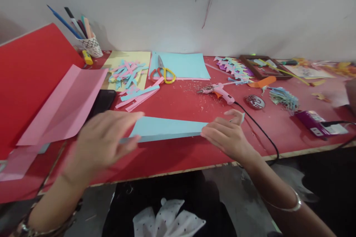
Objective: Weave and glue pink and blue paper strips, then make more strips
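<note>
A folded strip of light blue paper stretches between my hands above the red table. My right hand grips its right end, with the fingers bent over the paper and a small corner showing past them. At the left end is my left hand, blurred by motion, its thumb and fingers apart around the paper's edge. Whether the left fingers touch the paper is hard to see. Beyond the strip lie cut pink and blue paper strips and a pink glue gun.
Scissors rest on blue sheets near the wall. Pink paper and a dark phone lie left, by a pen cup. The glue gun's cord crosses the table edge. A purple power strip sits right.
</note>
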`<state>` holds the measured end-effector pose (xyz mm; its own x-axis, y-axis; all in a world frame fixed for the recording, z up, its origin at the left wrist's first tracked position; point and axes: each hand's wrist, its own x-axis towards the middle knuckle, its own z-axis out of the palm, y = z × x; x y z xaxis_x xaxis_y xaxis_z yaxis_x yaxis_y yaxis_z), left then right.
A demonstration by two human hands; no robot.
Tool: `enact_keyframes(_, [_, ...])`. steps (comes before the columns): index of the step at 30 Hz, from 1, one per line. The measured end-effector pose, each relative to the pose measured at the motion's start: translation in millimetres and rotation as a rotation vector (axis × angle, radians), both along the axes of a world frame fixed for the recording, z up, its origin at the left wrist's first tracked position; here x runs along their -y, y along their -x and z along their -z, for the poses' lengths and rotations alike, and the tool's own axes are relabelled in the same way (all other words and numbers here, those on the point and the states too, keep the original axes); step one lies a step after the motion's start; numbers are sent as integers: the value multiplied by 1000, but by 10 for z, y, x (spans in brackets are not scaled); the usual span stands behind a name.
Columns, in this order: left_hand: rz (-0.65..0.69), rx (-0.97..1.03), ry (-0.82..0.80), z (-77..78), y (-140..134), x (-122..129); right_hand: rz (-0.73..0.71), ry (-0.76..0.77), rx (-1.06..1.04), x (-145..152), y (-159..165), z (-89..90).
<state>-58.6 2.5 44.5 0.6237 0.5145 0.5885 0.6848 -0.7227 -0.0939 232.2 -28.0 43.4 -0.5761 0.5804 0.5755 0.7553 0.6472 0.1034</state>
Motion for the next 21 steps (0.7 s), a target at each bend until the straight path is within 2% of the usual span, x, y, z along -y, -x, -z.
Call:
enact_keyframes(1, [101, -110, -6, -10, -106, 13, -19, -35, 13, 3, 32, 22])
enact_keyframes(2, [131, -131, -39, 1, -200, 25, -31, -65, 26, 4, 62, 49])
enact_keyframes(5, [183, -291, -6, 128, -385, 52, -22, -91, 110, 9, 171, 162])
enact_keyframes(10, [212, -369, 56, 321, -512, 84, -37, -28, 198, -1, 437, 365])
enact_keyframes(15, [268, -279, 86, 307, -602, 60, -150, -60, 96, -87, 549, 389])
enact_keyframes(21, [360, -86, 229, 158, -586, 21, -221, 1, -120, -130, 479, 276])
